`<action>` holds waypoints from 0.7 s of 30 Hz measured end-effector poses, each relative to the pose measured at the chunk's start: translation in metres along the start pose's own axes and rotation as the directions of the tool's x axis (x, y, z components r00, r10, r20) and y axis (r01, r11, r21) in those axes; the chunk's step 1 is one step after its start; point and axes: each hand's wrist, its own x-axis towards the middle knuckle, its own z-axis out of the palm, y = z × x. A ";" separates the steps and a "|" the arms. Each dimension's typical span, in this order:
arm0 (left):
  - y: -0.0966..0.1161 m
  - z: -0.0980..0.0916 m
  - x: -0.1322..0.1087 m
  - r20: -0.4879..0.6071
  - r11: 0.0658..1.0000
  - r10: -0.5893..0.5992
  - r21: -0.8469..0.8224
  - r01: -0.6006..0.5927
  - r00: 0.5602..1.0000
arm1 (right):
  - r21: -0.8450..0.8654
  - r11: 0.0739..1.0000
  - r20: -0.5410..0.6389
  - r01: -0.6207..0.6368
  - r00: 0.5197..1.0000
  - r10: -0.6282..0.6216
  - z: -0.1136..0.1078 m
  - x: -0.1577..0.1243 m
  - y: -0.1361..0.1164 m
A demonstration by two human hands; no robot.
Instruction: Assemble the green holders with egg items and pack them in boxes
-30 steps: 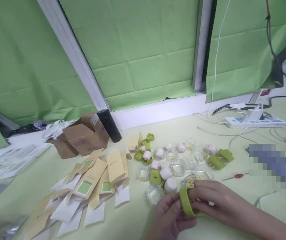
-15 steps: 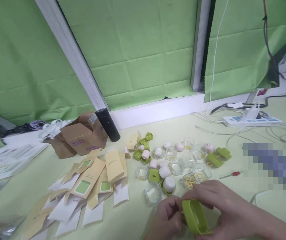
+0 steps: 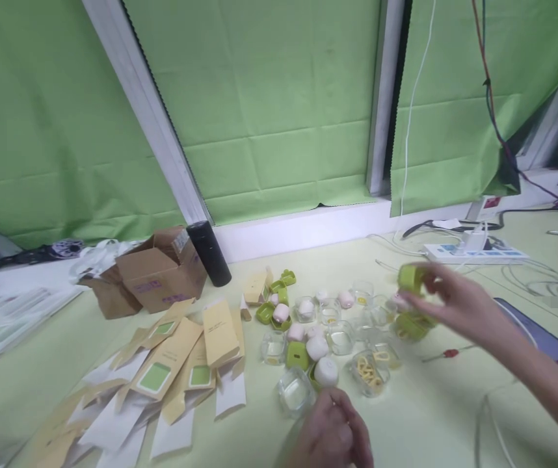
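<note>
My right hand is raised over the right end of the cluster, its fingers closed on a small green case. Just below it lie more green case parts, partly covered by the hand. Near the bottom edge, my left hand rests with curled fingers; whatever they may hold is hidden. Right in front of it are a white rounded pod and a clear box. Another clear box contains several yellow loops. A green cover with a slot lies among pinkish pods.
Opened kraft packets are heaped on the left. Behind them stand a cardboard box and a black cylinder. To the right are a red-handled screwdriver, a power strip, loose cables and a dark flat device.
My right hand has moved away from my left, up and to the right, carrying the green case. My left hand has let go of the case and remains low in front. The view has shifted slightly.
</note>
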 end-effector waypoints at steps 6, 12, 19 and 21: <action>0.071 0.007 -0.026 -0.035 0.167 0.428 0.985 -0.041 0.903 | -0.327 0.820 0.006 -0.470 0.866 0.500 -0.001 0.038 0.076; 0.140 -0.018 -0.002 -0.179 -0.381 0.419 0.855 0.351 0.890 | 0.052 0.901 0.076 -0.431 0.901 0.427 0.003 0.026 0.074; 0.169 -0.042 0.062 -0.299 -0.433 0.309 0.801 0.413 0.903 | 0.685 0.578 0.326 -0.443 0.896 0.300 0.034 0.015 0.018; 0.170 -0.046 0.081 -0.347 -0.423 0.262 0.798 0.430 0.901 | 0.735 0.459 0.449 -0.500 0.865 0.223 0.043 0.002 0.002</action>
